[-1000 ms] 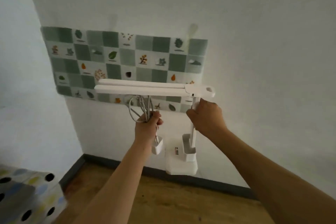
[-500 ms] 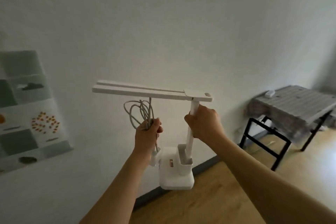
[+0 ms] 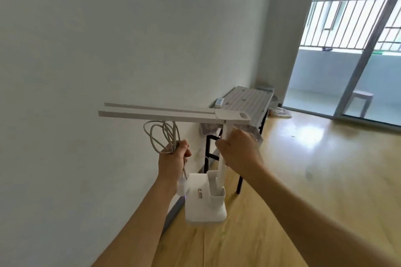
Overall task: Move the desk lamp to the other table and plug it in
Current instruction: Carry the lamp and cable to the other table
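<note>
Head view: the right hand [image 3: 237,150] is clamped on the stem of the desk lamp [image 3: 205,199], carried in mid-air beside the wall. The left hand [image 3: 173,161] is closed around the coiled cord [image 3: 161,136]. The table [image 3: 249,102] stands well ahead. A slipping loop could snag the table's legs.

Open wooden floor [image 3: 303,180] right of the table [image 3: 247,102], bare all the way to the glass door [image 3: 368,60]. Wall [image 3: 108,50] tight along the table's left edge, no passage there. Tabletop mostly bare; one small white object [image 3: 219,102] at its left near corner. Stool [image 3: 361,98] well beyond the table, behind the glass. Carried lamp [image 3: 173,114] and looped cord [image 3: 162,136] overlapping the table's near end, blocking sight of its front edge.
</note>
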### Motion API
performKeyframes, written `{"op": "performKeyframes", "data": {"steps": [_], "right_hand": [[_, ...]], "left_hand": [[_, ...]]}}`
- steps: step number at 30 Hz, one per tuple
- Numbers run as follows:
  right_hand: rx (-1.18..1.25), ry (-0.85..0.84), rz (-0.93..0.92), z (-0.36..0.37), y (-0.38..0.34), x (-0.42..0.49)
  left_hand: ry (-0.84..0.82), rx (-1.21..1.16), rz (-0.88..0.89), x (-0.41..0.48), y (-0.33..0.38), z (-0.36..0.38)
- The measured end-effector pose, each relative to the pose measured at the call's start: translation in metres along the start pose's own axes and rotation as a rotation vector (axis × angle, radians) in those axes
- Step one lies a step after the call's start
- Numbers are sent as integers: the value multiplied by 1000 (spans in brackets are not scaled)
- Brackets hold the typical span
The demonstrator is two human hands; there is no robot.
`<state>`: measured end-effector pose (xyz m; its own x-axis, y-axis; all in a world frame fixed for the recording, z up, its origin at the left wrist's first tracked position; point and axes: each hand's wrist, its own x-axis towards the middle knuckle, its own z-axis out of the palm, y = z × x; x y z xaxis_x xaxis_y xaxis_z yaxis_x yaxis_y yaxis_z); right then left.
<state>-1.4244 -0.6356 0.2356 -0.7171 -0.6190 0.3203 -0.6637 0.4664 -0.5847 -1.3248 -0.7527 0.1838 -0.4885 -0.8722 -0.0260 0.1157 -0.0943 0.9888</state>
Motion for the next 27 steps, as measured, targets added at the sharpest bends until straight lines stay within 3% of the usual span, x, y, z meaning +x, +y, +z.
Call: {"op": "performKeyframes", "data": {"steps": [15,27], "right_hand": [[37,118,171,-52,199,256],[39,145,254,-67,338,446]], "left_hand": [[-207,47,67,223,-27,258],[-222,-1,-31,388,-74,438]]}}
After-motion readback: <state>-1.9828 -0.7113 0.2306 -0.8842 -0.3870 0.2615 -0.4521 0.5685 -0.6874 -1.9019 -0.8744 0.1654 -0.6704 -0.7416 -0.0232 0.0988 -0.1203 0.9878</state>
